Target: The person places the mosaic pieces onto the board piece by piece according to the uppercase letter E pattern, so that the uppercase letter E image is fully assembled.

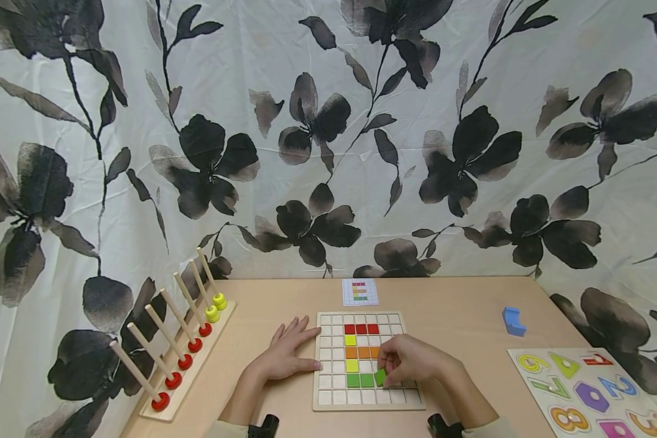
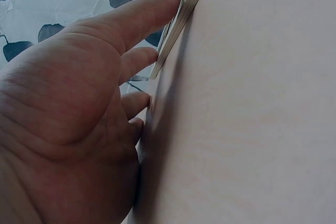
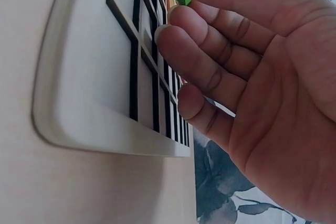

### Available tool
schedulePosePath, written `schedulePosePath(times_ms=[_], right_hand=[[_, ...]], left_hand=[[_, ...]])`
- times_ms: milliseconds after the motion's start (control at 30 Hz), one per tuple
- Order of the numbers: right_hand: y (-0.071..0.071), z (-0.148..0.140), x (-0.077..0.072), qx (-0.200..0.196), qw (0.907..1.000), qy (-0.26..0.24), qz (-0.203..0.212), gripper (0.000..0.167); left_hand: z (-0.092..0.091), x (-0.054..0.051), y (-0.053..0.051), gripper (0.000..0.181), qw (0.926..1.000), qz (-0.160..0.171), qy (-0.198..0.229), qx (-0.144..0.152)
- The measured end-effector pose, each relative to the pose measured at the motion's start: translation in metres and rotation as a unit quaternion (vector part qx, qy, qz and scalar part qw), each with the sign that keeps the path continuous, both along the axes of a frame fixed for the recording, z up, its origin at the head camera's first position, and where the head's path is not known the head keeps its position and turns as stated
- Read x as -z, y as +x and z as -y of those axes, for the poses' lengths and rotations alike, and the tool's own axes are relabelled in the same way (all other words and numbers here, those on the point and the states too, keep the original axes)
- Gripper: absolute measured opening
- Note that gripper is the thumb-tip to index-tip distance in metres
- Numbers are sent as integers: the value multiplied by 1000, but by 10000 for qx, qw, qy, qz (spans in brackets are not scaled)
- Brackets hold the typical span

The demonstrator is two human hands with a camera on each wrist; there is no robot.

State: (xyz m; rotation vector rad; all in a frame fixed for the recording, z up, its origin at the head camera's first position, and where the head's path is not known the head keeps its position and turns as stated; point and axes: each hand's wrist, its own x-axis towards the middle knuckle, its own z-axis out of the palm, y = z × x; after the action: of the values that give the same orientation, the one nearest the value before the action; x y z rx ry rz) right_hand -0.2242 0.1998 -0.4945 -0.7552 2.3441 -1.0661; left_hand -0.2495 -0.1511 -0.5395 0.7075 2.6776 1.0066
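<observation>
A square grid board (image 1: 328,399) with white cells lies on the table. In it sit a row of red tiles (image 1: 361,329), two single yellow tiles (image 1: 351,340), a row of orange tiles (image 1: 364,352) and two green tiles (image 1: 359,381). My right hand (image 1: 416,360) pinches a green tile (image 1: 380,377), tilted over the cell right of the green pair; this tile also shows at the top of the right wrist view. My left hand (image 1: 285,353) rests at the board's left edge, fingers extended, thumb and fingertip touching the frame (image 2: 181,22).
A printed pattern card (image 1: 360,292) lies behind the board. To the left stands a wooden peg rack (image 1: 197,365) with red and yellow rings. At right are a blue block (image 1: 513,321) and a number-and-shape puzzle sheet (image 1: 591,389). A floral curtain (image 1: 328,182) hangs behind.
</observation>
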Motion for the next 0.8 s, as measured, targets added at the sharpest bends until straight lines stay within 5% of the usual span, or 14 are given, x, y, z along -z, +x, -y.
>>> schedulePosePath(times_ms=[800], right_hand=[[0, 3, 4, 66, 9999, 87, 44, 26]], left_hand=[[0, -1, 0, 82, 10000, 24, 17, 6]])
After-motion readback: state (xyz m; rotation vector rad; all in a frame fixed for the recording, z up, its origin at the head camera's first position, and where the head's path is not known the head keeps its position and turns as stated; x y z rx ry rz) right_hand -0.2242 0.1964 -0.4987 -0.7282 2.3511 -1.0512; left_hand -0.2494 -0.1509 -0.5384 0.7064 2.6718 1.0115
